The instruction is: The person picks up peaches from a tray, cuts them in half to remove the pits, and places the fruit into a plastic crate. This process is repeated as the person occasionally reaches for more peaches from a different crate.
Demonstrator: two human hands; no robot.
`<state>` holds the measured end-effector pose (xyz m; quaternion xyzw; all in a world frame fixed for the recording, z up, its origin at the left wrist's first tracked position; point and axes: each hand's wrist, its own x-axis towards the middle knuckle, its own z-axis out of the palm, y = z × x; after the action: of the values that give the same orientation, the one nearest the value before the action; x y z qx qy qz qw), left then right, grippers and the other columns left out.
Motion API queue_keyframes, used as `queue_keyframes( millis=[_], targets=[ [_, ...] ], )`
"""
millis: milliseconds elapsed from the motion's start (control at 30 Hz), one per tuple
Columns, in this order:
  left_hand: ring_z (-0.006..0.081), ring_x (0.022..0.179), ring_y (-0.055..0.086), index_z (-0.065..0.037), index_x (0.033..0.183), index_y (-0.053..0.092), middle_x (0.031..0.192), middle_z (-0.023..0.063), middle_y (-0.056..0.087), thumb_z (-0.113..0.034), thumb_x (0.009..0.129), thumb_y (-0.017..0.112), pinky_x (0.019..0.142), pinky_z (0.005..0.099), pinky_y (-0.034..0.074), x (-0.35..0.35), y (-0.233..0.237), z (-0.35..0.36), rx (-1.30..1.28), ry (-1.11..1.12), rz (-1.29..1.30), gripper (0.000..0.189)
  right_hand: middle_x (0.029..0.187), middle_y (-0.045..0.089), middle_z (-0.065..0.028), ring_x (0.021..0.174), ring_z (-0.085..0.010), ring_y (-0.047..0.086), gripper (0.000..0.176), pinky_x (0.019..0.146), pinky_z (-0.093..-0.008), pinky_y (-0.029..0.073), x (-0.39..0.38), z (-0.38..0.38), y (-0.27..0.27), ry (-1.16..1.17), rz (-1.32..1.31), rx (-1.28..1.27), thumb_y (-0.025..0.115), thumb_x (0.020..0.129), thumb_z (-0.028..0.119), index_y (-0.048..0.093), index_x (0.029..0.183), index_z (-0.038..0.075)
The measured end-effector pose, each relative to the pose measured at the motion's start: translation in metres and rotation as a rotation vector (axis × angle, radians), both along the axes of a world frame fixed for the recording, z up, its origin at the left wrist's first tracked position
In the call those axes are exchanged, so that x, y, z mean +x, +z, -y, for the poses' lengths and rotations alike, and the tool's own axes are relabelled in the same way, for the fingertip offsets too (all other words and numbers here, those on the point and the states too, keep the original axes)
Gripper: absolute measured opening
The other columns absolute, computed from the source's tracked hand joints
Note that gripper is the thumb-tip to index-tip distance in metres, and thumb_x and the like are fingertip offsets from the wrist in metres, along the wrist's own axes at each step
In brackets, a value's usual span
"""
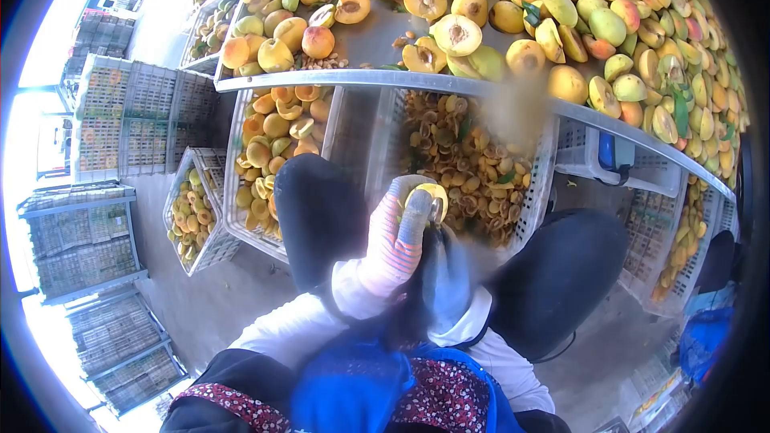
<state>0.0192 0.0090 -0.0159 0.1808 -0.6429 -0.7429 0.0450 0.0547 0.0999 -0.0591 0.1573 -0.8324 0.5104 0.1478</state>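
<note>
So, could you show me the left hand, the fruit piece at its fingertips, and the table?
Left hand [392, 240]: head view, on its striped, gloved middle.
Fruit piece [435, 188]: head view, on its yellow rim.
Table [321, 78]: head view, on its metal edge.

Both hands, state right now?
Left hand: closed, fingers holding a yellow fruit piece.
Right hand: blurred, just beside the left; cannot tell its grip.

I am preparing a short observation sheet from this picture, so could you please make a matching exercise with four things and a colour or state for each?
Things:
1. Left hand
2. Table
3. Held fruit piece
4. Trousers

Colour or state:
A. Heaped with cut fruit
B. Dark
C. In a striped glove
D. Yellow

Pairs: 1-C, 2-A, 3-D, 4-B.
</note>
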Motion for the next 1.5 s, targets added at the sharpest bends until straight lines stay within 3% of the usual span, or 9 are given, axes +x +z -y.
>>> queue_keyframes(
  millis=[167,333,533,700,767,900,1067,1300,1500],
  targets=[
    [0.0094,0.073,0.046,0.001,0.103,0.054,0.081,0.0036,0.054,-0.022,0.1,0.045,0.07,0.0243,0.041,-0.002,0.01,-0.001,0.074,-0.041,-0.006,0.025,0.091,0.06,-0.0229,0.08,-0.041,0.058,0.031,0.067,-0.0432,0.046,-0.005,-0.011,0.021,0.132,0.519,-0.224,0.046,0.095,0.022,0.05,0.115,-0.001],
    [0.0088,0.078,0.049,0.0,0.109,0.054,0.086,0.0037,0.056,-0.03,0.098,0.048,0.073,0.0239,0.042,0.003,0.004,-0.006,0.028,0.1,-0.014,0.032,0.094,0.059,-0.024,0.077,-0.0415,0.057,0.028,0.064,-0.0444,0.046,0.0,-0.001,0.03,0.053,0.471,-0.319,0.048,0.094,0.019,0.048,0.114,-0.001],
    [0.01,0.086,0.051,-0.004,0.116,0.05,0.097,0.0043,0.056,-0.037,0.097,0.046,0.08,0.025,0.042,0.009,0.002,-0.008,0.015,0.012,0.017,0.039,0.112,0.056,-0.0187,0.085,-0.0295,0.06,0.028,0.068,-0.0371,0.049,0.004,-0.009,0.001,0.047,-0.101,0.117,0.048,0.094,0.007,0.045,0.12,-0.004],
    [0.0117,0.1,0.05,-0.005,0.123,0.047,0.109,0.005,0.055,-0.045,0.095,0.048,0.091,0.0268,0.039,0.006,0.009,0.008,-0.005,-0.283,0.091,0.049,0.11,0.057,-0.0104,0.093,-0.0148,0.056,0.029,0.079,-0.0286,0.047,0.017,-0.026,-0.01,0.249,0.613,-0.292,0.049,0.096,0.006,0.047,0.124,-0.004],
    [0.0089,0.086,0.054,-0.003,0.117,0.055,0.096,0.0019,0.059,-0.045,0.094,0.051,0.081,0.0239,0.043,-0.01,0.019,0.031,0.27,-0.352,0.245,0.048,0.11,0.057,-0.0138,0.094,-0.0169,0.057,0.03,0.077,-0.029,0.047,0.01,-0.025,0.0,0.247,0.38,-0.083,0.05,0.096,0.007,0.049,0.124,-0.004],
    [0.0053,0.074,0.051,-0.003,0.101,0.063,0.081,-0.0011,0.059,-0.034,0.096,0.052,0.068,0.0211,0.041,-0.016,0.012,0.037,0.085,-0.402,0.342,0.034,0.107,0.058,-0.0203,0.091,-0.022,0.06,0.033,0.073,-0.0315,0.048,0.0,-0.023,0.018,0.253,-0.045,0.127,0.053,0.096,0.013,0.051,0.123,-0.004],
    [0.005,0.072,0.051,-0.003,0.102,0.062,0.08,0.0002,0.059,-0.033,0.096,0.053,0.067,0.0208,0.041,-0.007,0.001,0.022,0.002,-0.328,0.143,0.032,0.073,0.053,-0.0033,0.05,-0.0119,0.045,0.042,0.043,-0.0229,0.035,-0.008,-0.033,0.027,0.668,1.638,-1.41,0.043,0.097,0.046,0.057,0.102,0.007],
    [0.0081,0.072,0.054,-0.003,0.102,0.062,0.08,0.0029,0.061,-0.047,0.094,0.05,0.067,0.0225,0.044,-0.008,-0.008,0.029,0.315,-0.432,0.334,0.046,0.06,0.04,0.0024,0.04,-0.0062,0.034,0.049,0.031,-0.021,0.028,-0.006,-0.022,0.015,1.01,1.855,-2.275,0.035,0.098,0.05,0.054,0.105,0.006],
    [0.0142,0.07,0.059,-0.002,0.101,0.062,0.084,0.0071,0.062,-0.041,0.094,0.046,0.061,0.0255,0.049,0.003,0.008,0.05,0.095,0.17,0.175,0.042,0.061,0.042,0.0013,0.042,-0.0056,0.037,0.045,0.034,-0.0191,0.03,-0.023,-0.027,0.018,1.055,1.607,-2.301,0.038,0.098,0.049,0.052,0.101,0.006]
  ],
)
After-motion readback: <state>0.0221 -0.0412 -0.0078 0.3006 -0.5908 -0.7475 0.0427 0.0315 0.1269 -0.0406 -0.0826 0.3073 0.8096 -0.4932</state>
